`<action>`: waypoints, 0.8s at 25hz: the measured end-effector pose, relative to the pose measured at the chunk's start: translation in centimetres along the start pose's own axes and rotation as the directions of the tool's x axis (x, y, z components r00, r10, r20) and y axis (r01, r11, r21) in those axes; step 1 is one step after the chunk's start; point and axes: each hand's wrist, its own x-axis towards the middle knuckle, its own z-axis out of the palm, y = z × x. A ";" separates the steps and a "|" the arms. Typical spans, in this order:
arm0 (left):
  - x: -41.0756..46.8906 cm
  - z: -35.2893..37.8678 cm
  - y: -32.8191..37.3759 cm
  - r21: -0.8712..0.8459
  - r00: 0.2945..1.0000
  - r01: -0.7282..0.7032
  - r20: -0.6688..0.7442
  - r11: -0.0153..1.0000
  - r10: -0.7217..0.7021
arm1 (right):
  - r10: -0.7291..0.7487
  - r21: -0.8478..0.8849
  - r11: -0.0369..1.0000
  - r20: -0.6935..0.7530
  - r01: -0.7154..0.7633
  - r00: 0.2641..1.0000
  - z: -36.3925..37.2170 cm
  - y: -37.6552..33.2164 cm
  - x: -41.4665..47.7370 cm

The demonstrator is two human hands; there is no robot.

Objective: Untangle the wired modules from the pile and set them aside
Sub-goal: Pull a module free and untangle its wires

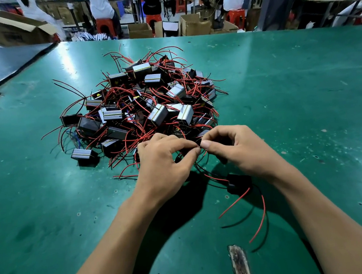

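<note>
A wide, glossy green work table fills the view from above. At its middle sits a tangled pile of small black box-shaped modules with grey striped faces, all knotted together by thin red and black leads that loop out on every side.

2 bare hands meet at the near edge of that pile, fingertips almost touching each other. The left hand has its fingers curled, with thumb and forefinger pressed together. The right hand mirrors it, its thumb tip turned up and the fingers bent over it. Between them they pinch thin red and black wires, which run down from the pinch towards the viewer.

Those wires lead to 1 separate black module, apart from the pile and just beside the right wrist. Whether it rests on the table or hangs just above it is unclear. More red and black leads trail from it towards the near edge.

A worn brown strip scars the table near the viewer. Beyond the far edge stand cardboard boxes and red stools with people in white shirts seated on them.
</note>
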 end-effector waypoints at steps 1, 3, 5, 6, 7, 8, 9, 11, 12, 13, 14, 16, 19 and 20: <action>0.0 -0.1 0.0 -0.010 1.000 0.000 0.007 1.000 0.001 | 0.007 0.040 0.999 0.022 -0.008 1.000 -0.3 -0.1 0.0; 0.2 -0.3 -0.2 -0.071 0.999 0.020 0.029 0.997 -0.018 | 0.023 0.078 0.997 0.006 -0.024 1.000 -0.9 -0.1 0.0; 0.2 -0.5 -0.3 -0.156 0.998 0.051 0.051 0.986 -0.044 | 0.055 0.050 0.997 -0.033 -0.053 0.998 -1.2 0.1 0.0; 0.3 -0.5 -0.3 -0.188 0.997 0.072 0.054 0.980 -0.063 | 0.071 0.025 0.997 -0.036 -0.070 0.997 -1.1 0.2 0.0; 0.3 -0.5 -0.4 -0.215 0.994 0.101 0.052 0.971 -0.092 | 0.089 -0.003 0.996 -0.025 -0.089 0.996 -1.0 0.3 0.0; 0.4 -0.5 -0.6 -0.240 0.990 0.137 0.048 0.961 -0.129 | 0.109 -0.036 0.993 -0.006 -0.109 0.994 -0.8 0.4 0.0; 0.5 -0.5 -0.7 -0.257 0.985 0.173 0.049 0.951 -0.166 | 0.133 -0.067 0.989 0.014 -0.131 0.991 -0.6 0.5 -0.1; 0.7 -0.5 -1.0 -0.258 0.975 0.221 0.058 0.940 -0.214 | 0.163 -0.129 0.979 0.039 -0.157 0.986 -0.3 0.5 -0.2; 0.7 -0.6 -1.1 -0.254 0.972 0.235 0.066 0.938 -0.226 | 0.163 -0.155 0.976 0.047 -0.154 0.985 -0.1 0.5 -0.2; 0.8 -0.8 -1.3 -0.252 0.969 0.246 0.079 0.936 -0.233 | 0.156 -0.186 0.972 0.051 -0.144 0.986 0.0 0.5 -0.2; 0.8 -0.9 -1.4 -0.242 0.967 0.253 0.099 0.937 -0.236 | 0.137 -0.235 0.964 0.050 -0.122 0.989 0.1 0.4 -0.1; 0.9 -1.3 -1.6 -0.205 0.958 0.275 0.141 0.939 -0.249 | 0.097 -0.323 0.944 0.062 -0.072 0.993 0.2 0.4 -0.1; 1.0 -1.5 -1.7 -0.196 0.951 0.285 0.180 0.938 -0.252 | 0.086 -0.328 0.943 0.097 -0.049 0.992 0.6 0.2 -0.2; 1.0 -1.6 -1.6 -0.199 0.952 0.280 0.186 0.939 -0.244 | 0.077 -0.329 0.943 0.103 -0.039 0.992 0.7 0.1 -0.2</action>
